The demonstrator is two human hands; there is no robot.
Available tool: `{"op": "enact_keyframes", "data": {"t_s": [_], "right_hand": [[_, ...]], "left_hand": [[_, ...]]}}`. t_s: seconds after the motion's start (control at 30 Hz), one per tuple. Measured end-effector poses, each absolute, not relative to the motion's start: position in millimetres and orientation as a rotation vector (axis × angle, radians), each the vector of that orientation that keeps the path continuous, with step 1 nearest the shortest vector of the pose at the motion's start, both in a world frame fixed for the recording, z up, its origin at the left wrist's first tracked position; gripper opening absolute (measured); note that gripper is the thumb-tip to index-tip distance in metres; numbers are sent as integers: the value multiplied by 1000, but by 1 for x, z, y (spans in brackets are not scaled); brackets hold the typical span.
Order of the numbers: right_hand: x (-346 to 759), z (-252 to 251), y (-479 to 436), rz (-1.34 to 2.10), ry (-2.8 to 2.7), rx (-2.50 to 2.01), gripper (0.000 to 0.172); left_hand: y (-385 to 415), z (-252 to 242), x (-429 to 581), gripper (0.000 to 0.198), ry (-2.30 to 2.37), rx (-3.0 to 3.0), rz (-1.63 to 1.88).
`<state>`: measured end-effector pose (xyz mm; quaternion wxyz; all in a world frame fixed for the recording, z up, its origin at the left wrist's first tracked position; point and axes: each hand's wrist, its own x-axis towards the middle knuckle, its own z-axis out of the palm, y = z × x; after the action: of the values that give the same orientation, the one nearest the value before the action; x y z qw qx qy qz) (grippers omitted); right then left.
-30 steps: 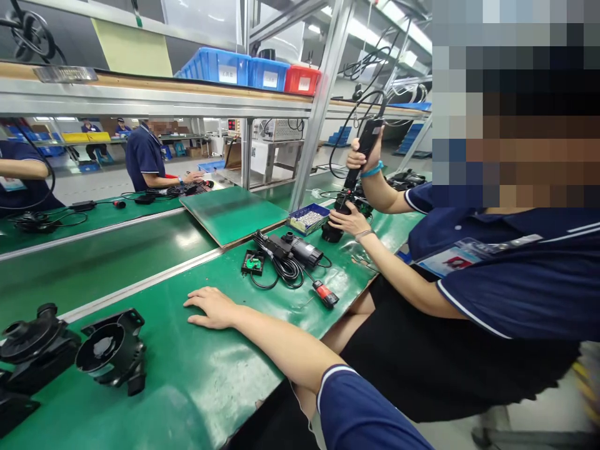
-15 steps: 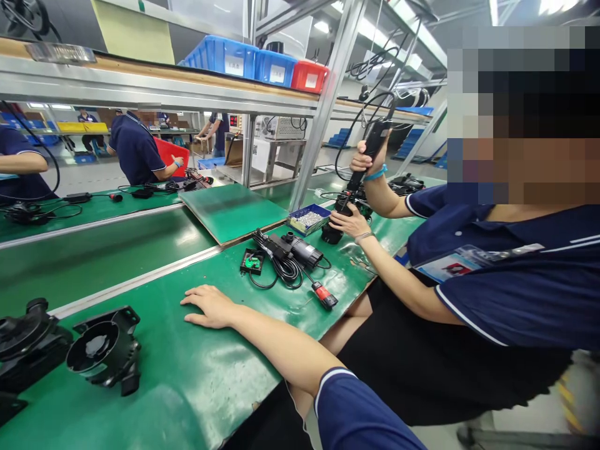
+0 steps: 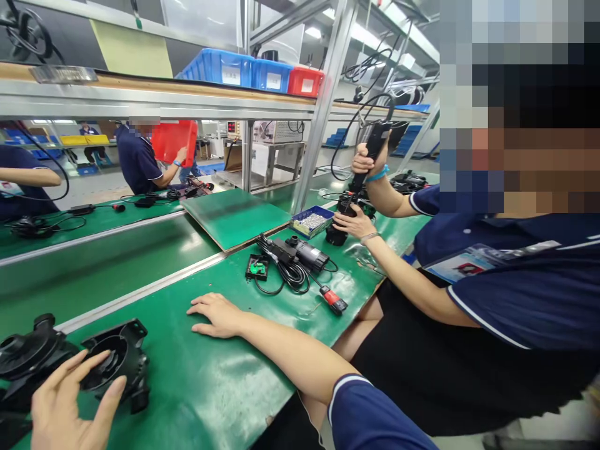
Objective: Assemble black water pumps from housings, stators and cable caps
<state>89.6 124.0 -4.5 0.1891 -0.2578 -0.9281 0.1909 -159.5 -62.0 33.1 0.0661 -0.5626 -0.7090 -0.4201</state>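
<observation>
At the lower left, my left hand (image 3: 70, 406) has its thumb and fingers spread over a round black housing (image 3: 135, 369), which looks like a pump casing. Fingertips overlap its open mouth; whether they touch it I cannot tell. Another black pump-like casing (image 3: 35, 350) stands just left of it, partly behind the hand. My right hand (image 3: 219, 315) rests palm down on the green tabletop (image 3: 210, 387), fingers stretched out, holding nothing. Beyond it lie a grey and black pump motor (image 3: 309, 253), a coiled black cable (image 3: 294, 278) and a small box with green inside (image 3: 257, 267).
To my right, a co-worker's hands hold a corded power screwdriver (image 3: 375, 147) over a black part (image 3: 336, 232). Near them sits a blue tray (image 3: 310, 222) of small metal pieces. A raised green board (image 3: 234, 215) and a metal post (image 3: 323, 112) stand behind. A black-and-red connector (image 3: 334, 300) lies near the edge.
My left hand has come into view at the lower left, over the black housing. My right hand stays flat on the table. In the background, a person has lifted a red bin.
</observation>
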Motion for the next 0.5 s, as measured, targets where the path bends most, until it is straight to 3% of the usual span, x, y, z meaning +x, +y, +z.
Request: {"op": "enact_keyframes", "data": {"t_s": [0.3, 0.5], "right_hand": [[92, -1, 120, 584, -2591, -697, 45], [93, 5, 117, 593, -2611, -705, 45]], "left_hand": [[-56, 26, -138, 65, -2161, -1596, -1432], [-57, 23, -135, 100, -2308, -1470, -1666]]}}
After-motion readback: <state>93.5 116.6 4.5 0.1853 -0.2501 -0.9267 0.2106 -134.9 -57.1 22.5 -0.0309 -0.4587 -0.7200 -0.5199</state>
